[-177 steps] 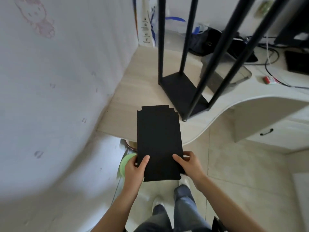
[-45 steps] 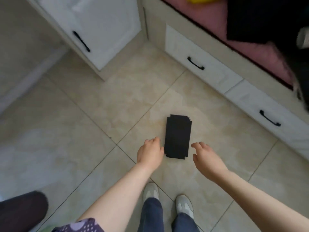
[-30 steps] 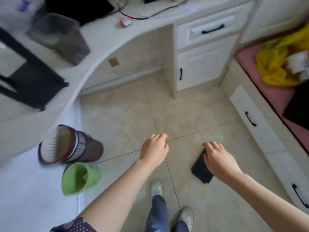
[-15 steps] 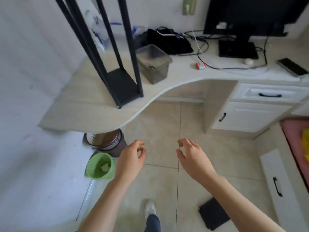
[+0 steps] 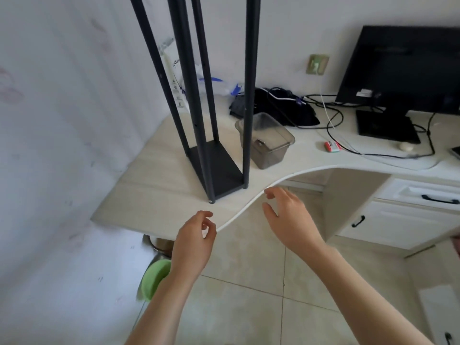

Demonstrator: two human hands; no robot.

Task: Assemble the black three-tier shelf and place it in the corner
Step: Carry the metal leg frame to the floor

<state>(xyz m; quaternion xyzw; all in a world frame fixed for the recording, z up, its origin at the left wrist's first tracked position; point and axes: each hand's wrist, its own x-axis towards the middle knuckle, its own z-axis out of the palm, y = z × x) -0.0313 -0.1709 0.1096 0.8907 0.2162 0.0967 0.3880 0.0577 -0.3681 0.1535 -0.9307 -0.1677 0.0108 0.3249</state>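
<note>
We see the black shelf frame (image 5: 216,170) standing upright on the pale desk (image 5: 154,195), its bottom panel flat on the top and its four posts rising past the upper edge of the view, so their tops are cut off. Its near corner posts stand close to the desk's curved front edge.

Our left hand (image 5: 193,241) hovers at that edge just in front of the frame. Its fingers are loosely curled, thumb and forefinger nearly meeting, and it holds nothing. Our right hand (image 5: 290,217) hangs beside the curve with fingers relaxed and slightly spread, also holding nothing. Neither hand touches the frame.

A smoky clear container (image 5: 267,143) sits just beside the frame on the right, partly hidden behind one post. A green bin (image 5: 155,277) on the floor is partly covered by our left forearm. Something under the desk behind it is too hidden to make out.

Bare desktop lies between the frame and the wall (image 5: 62,120) on the left. A monitor (image 5: 403,70) and cables stand well apart on the right.
</note>
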